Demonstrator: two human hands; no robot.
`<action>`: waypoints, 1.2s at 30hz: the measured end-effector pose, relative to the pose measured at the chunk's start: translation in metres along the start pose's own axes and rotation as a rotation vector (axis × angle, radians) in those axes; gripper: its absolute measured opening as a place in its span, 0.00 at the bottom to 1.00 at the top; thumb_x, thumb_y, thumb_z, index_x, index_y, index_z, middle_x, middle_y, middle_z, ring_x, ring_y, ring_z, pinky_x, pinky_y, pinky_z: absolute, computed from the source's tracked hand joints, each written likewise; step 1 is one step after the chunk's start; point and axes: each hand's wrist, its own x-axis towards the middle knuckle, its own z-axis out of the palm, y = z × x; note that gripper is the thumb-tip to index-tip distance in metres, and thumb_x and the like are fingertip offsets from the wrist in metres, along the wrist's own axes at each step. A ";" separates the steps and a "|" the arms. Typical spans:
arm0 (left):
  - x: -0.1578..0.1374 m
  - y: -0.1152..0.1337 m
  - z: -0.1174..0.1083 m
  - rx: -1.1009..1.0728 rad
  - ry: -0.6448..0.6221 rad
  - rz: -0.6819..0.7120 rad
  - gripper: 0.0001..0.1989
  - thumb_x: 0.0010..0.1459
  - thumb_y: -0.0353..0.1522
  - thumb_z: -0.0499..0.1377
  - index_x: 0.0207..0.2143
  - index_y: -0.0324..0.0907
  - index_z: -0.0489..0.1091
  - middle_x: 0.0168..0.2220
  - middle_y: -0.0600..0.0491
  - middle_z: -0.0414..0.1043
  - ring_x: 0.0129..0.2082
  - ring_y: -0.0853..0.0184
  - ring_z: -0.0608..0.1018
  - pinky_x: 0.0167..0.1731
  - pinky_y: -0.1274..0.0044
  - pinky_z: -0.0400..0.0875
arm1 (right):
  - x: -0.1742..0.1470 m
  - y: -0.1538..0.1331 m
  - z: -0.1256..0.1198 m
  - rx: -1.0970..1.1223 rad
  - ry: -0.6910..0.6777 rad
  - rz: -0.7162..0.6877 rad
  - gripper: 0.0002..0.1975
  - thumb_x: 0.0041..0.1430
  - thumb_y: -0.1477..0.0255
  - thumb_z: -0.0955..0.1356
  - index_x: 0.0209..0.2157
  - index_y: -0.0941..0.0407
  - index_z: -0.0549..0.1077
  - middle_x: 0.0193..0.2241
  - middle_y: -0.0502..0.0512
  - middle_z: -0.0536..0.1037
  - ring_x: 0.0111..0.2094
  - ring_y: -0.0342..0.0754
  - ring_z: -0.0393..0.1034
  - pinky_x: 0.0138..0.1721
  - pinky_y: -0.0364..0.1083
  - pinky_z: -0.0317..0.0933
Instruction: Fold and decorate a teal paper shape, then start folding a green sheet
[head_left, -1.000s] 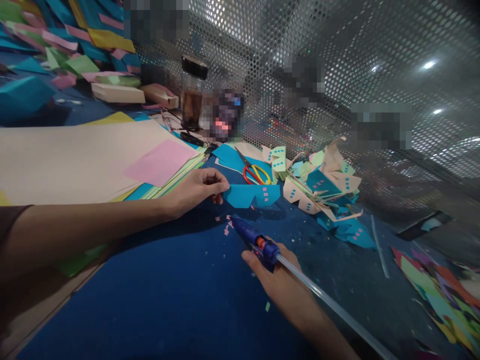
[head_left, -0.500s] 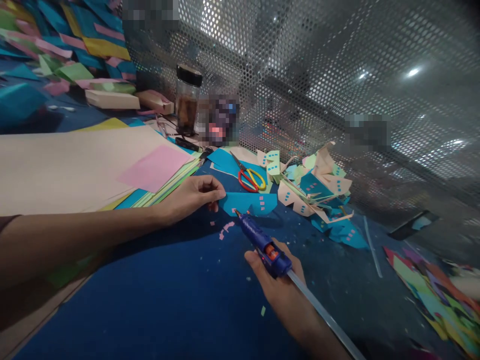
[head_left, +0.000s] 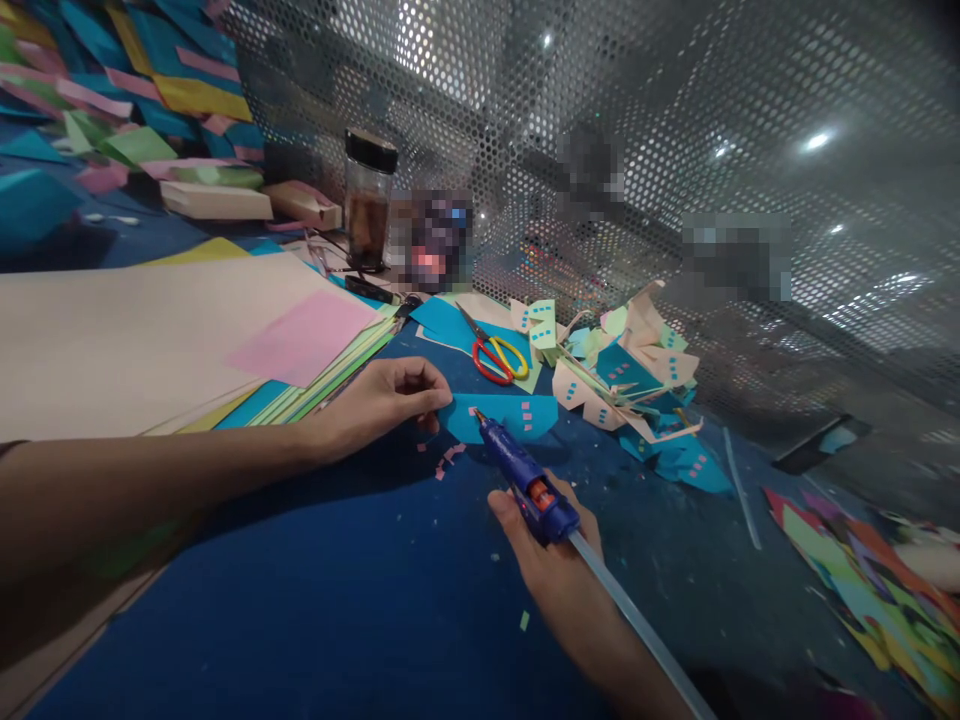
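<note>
My left hand (head_left: 401, 395) pinches the left end of a blue paper piece (head_left: 501, 408) marked with small pink squares. In my right hand (head_left: 555, 570) is a blue glue gun (head_left: 517, 465), a long clear glue stick (head_left: 630, 610) running out of its back. The gun's tip points at a pink square (head_left: 472, 411) near the left end of the blue paper; whether it touches I cannot tell. Several loose pink paper bits (head_left: 448, 458) lie on the table just below. Red-and-yellow-handled scissors (head_left: 499, 358) rest behind the blue paper.
A stack of coloured sheets (head_left: 135, 340) lies at left. Behind stands a black-lidded jar (head_left: 369, 205). Folded paper pieces (head_left: 630, 370) are heaped right of the scissors, before a perforated metal screen (head_left: 495, 120). A spare glue stick (head_left: 741, 490) and coloured paper (head_left: 862, 590) lie at right.
The glue gun's tip has moved slightly up, toward the pink square near the left end of the blue paper. My left hand keeps its pinch; the view has shifted a little.
</note>
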 end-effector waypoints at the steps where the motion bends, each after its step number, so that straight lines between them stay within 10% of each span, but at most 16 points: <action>1: 0.000 0.000 0.000 -0.002 -0.001 0.001 0.09 0.56 0.36 0.65 0.31 0.40 0.70 0.23 0.56 0.74 0.23 0.70 0.76 0.26 0.79 0.70 | 0.000 0.001 0.001 -0.001 -0.004 -0.002 0.20 0.65 0.53 0.66 0.27 0.53 0.72 0.28 0.55 0.77 0.31 0.51 0.74 0.32 0.46 0.67; 36: -0.005 0.002 0.006 -0.093 -0.042 -0.002 0.11 0.56 0.37 0.65 0.31 0.39 0.69 0.23 0.55 0.74 0.24 0.69 0.77 0.25 0.78 0.73 | 0.000 0.001 0.004 -0.002 0.030 -0.080 0.16 0.65 0.57 0.68 0.28 0.53 0.72 0.27 0.52 0.77 0.31 0.49 0.73 0.33 0.46 0.64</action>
